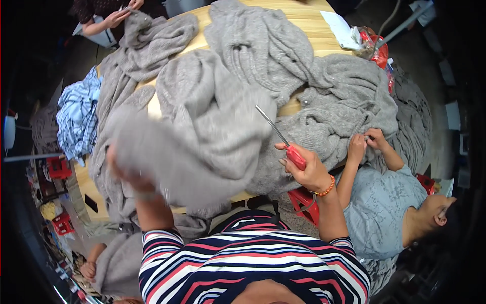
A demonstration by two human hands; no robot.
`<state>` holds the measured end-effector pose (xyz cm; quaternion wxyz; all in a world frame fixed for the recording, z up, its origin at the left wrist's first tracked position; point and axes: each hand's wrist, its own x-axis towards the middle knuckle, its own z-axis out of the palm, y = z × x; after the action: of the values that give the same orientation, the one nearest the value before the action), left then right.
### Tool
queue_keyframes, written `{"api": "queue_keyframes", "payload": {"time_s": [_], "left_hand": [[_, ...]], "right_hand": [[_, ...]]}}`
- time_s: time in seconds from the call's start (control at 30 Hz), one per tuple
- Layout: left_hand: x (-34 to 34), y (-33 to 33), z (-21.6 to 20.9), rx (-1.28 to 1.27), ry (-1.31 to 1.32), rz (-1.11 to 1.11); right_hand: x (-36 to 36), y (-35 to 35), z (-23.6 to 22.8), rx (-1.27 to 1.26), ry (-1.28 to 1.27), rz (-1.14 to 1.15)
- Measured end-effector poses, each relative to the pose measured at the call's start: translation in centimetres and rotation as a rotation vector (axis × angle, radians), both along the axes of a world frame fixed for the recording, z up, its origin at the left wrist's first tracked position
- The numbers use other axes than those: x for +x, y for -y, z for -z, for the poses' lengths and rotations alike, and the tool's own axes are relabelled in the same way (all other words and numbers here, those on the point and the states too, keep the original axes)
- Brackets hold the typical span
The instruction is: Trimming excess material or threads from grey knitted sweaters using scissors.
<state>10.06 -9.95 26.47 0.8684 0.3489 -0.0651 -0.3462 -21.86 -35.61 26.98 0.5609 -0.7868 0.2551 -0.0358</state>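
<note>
My left hand [126,169], smeared by motion, is closed on the edge of a grey knit garment [177,152] and holds part of it up off the table. The lifted part is blurred; the rest of the cloth spreads away in loose folds. My right hand [309,172] is wrapped round the red handle of a screwdriver-like tool [273,126]. Its long, thin metal shaft points up and to the left, above the cloth. The shaft's tip is apart from my left hand.
More grey knitwear [258,40] covers much of the wooden table [319,45]. Blue checked cloth [78,116] hangs at the left edge, near a dark phone [91,203]. At right, a co-worker's hands [365,142] work on grey knit; another person's hands [121,15] hold cloth at far left.
</note>
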Motion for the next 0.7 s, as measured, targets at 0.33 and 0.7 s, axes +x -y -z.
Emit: {"api": "queue_keyframes", "payload": {"time_s": [0.33,0.7], "left_hand": [[-2.3,5.3,21.2,0.702,0.002,-0.044],[-1.6,7.3,27.9,0.882,0.462,-0.145]], "right_hand": [[1.9,-3.1,5.0,-0.161,-0.25,-0.188],[5.2,-5.1,7.0,-0.308,-0.486,-0.375]]}}
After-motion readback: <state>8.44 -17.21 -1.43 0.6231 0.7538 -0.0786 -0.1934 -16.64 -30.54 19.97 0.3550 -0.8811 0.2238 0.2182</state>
